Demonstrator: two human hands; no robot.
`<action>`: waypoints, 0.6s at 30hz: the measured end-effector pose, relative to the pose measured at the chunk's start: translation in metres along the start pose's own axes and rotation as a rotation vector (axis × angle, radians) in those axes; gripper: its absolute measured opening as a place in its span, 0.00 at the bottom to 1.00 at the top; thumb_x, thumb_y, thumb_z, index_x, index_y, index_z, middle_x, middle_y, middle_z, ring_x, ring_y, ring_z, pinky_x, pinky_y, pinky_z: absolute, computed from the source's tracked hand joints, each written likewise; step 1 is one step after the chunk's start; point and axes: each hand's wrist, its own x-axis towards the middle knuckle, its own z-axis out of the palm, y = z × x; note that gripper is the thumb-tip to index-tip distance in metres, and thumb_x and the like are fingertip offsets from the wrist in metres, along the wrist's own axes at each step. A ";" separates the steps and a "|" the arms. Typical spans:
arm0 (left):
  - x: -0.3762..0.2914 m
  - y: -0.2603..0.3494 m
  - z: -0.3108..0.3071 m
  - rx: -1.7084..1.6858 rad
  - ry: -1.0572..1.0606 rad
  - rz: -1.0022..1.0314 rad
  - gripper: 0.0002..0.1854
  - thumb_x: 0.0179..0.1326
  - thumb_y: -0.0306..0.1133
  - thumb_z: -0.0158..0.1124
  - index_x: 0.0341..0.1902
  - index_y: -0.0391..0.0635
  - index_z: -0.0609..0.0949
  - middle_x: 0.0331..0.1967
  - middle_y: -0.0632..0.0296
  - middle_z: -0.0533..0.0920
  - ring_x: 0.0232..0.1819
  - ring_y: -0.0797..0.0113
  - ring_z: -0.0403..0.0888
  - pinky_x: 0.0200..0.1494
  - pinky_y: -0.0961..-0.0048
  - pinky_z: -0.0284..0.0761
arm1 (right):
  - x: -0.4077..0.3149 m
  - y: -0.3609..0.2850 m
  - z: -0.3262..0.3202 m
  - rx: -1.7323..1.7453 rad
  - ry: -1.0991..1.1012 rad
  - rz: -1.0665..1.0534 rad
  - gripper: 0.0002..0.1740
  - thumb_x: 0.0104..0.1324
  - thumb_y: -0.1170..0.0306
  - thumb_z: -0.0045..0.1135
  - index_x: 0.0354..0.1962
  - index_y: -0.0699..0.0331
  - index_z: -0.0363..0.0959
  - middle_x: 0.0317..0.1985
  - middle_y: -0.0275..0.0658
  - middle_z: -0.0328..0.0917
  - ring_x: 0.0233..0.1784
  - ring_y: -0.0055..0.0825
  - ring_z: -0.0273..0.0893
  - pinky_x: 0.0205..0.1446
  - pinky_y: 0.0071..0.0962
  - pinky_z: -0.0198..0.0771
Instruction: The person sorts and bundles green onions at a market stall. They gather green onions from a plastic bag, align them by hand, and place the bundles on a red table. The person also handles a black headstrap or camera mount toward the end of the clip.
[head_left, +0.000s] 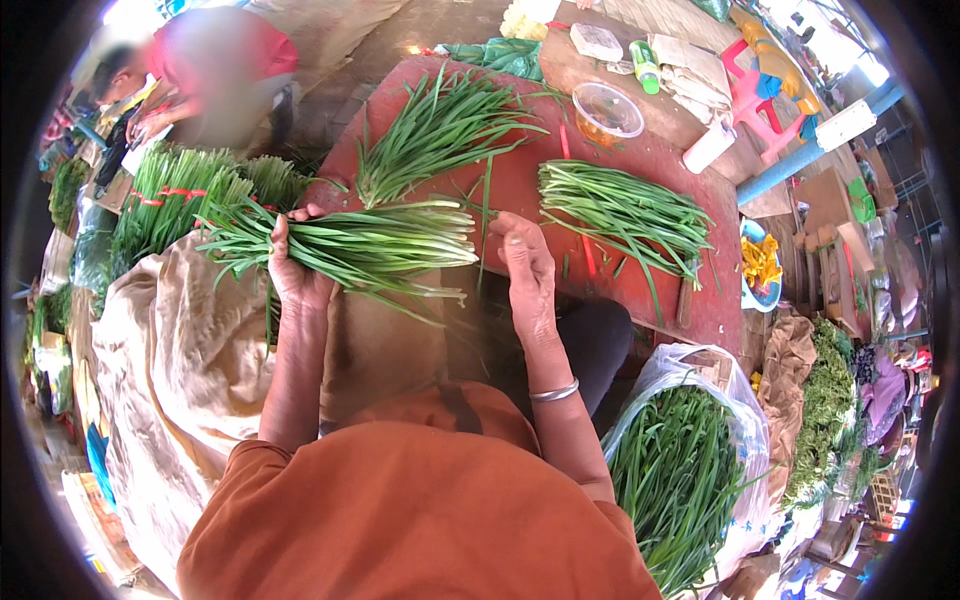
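My left hand (298, 262) grips a bunch of garlic chives (382, 244) by its leafy part, the pale stem ends pointing right. My right hand (526, 262) is raised just right of those ends, its fingers curled close together; whether it pinches a blade cannot be told. Beyond the hands, a loose pile of chives (442, 127) lies on the red tabletop (517, 176). Another bundle (622, 214) rests on the right part of the top, across a red strip (587, 251).
Tied chives (169, 195) stand at left beside a beige cloth (180, 352). Chives fill a plastic bag (739, 450) at lower right. A clear round tub (607, 111), a green-capped bottle (645, 67) and a blue pole (780, 176) are beyond. A person (217, 67) bends at upper left.
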 end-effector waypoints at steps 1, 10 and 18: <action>0.000 -0.001 0.001 -0.040 -0.019 -0.014 0.07 0.63 0.35 0.65 0.35 0.44 0.79 0.35 0.65 0.81 0.50 0.63 0.77 0.62 0.56 0.70 | 0.000 -0.002 -0.001 -0.022 -0.065 -0.077 0.18 0.72 0.61 0.52 0.52 0.64 0.73 0.45 0.35 0.78 0.48 0.22 0.74 0.54 0.26 0.69; -0.001 -0.004 0.003 0.064 -0.101 0.019 0.10 0.66 0.37 0.63 0.29 0.51 0.75 0.25 0.72 0.72 0.39 0.71 0.75 0.66 0.56 0.64 | 0.004 0.008 0.015 -0.294 -0.098 -0.315 0.02 0.64 0.78 0.60 0.33 0.65 0.75 0.30 0.31 0.76 0.32 0.16 0.72 0.35 0.18 0.67; 0.000 -0.011 -0.010 0.108 -0.045 0.013 0.14 0.70 0.42 0.56 0.29 0.51 0.71 0.28 0.71 0.74 0.41 0.71 0.74 0.67 0.57 0.62 | 0.014 0.020 -0.007 0.452 0.164 0.066 0.18 0.75 0.60 0.46 0.25 0.57 0.63 0.23 0.28 0.63 0.25 0.16 0.59 0.29 0.21 0.56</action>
